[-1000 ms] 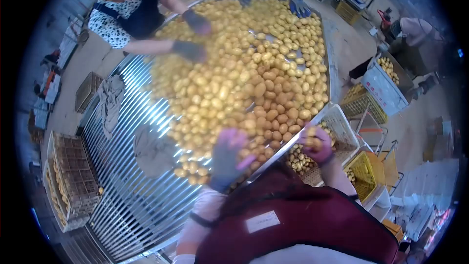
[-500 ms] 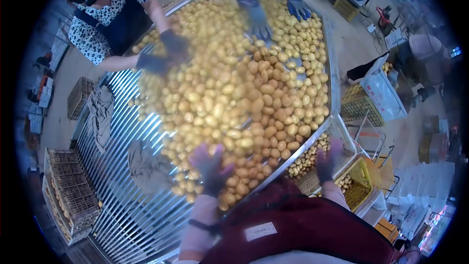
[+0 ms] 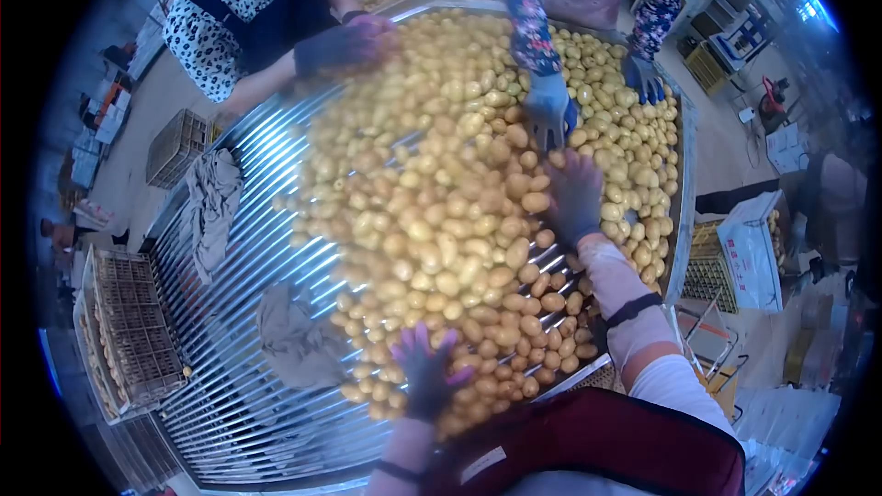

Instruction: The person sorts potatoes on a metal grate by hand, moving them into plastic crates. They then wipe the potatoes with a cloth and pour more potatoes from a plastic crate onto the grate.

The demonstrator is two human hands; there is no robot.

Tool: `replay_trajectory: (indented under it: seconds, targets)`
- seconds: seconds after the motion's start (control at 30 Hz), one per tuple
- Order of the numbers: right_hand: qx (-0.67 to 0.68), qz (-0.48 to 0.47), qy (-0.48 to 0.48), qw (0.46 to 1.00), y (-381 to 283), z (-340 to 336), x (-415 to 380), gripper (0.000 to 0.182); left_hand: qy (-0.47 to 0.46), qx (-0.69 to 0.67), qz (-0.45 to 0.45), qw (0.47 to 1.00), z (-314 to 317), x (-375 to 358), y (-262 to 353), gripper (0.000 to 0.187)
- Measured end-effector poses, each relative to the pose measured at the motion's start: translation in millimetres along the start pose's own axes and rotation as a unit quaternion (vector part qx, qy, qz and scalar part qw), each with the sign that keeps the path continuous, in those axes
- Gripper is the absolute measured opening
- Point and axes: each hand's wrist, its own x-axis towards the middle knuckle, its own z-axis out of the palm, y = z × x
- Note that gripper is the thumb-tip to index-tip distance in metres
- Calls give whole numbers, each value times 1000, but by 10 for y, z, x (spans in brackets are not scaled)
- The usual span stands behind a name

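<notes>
A wide heap of small potatoes [image 3: 427, 239] covers much of a metal roller table [image 3: 266, 441]. My left hand [image 3: 428, 375], in a dark glove with purple fingertips, lies at the heap's near edge with fingers spread over the potatoes. Farther out on the right side, my right hand [image 3: 576, 197] reaches across the heap and rests on potatoes, fingers stretched and slightly blurred. Close beyond it is a co-worker's blue-gloved hand [image 3: 549, 110]. Bare rollers show between potatoes just below my right hand.
Another co-worker's gloved hands [image 3: 340, 44] are at the far left of the heap. Grey cloths [image 3: 299, 335] lie on the rollers. Plastic crates [image 3: 138, 326] stand at the left, and a yellow crate [image 3: 712, 262] with a white box stands beyond the right rim.
My right hand has moved from the near right rim far across onto the heap. My left hand stays at the near edge. The left co-worker's hands have drawn together and back.
</notes>
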Motion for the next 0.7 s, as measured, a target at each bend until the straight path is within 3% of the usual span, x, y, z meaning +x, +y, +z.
replay_trajectory:
  seconds: [0.03, 0.07, 0.17, 0.23, 0.27, 0.37, 0.47, 0.53, 0.6, 0.63, 0.7]
  targets:
    - [9, 16, 16, 1000, 18, 58, 114, 51, -4, -1, -2, 1000, 3, -2, 2, 76]
    - [-4, 46, 110, 993, -64, 142, 133, 41, -9, -2, -4, 1000, 1, -4, -3, 76]
    - [129, 13, 241, 962, -468, -18, 319, 32, 1, -27, -4, 1000, -11, -9, -1, 73]
    - [335, -45, 148, 930, -921, -115, 388, 22, -14, -17, -7, 1000, -24, 13, 11, 72]
    - [336, -98, 71, 934, -1079, -126, 396, 19, -22, -12, -8, 1000, -47, 17, 13, 72]
    - [229, -124, -14, 965, -1288, 193, 240, 17, -16, -59, 6, 998, -204, 117, 66, 71]
    - [271, -79, -133, 950, -1246, -98, -27, 17, 25, -5, -13, 1000, -241, 520, -36, 63]
    - [300, -116, 0, 947, -1134, -155, -378, 13, 141, -11, 44, 989, -338, 917, -100, 57]
    - [269, -98, -43, 957, -1041, -381, -663, 12, 233, 26, 112, 966, -526, 1438, -161, 51]
    - [300, -45, -62, 951, -1012, -469, -799, 14, 248, 75, 141, 955, -630, 1720, -183, 49]
    - [358, 60, -98, 927, -945, -574, -951, 17, 219, -62, 123, 966, -713, 2148, -186, 45]
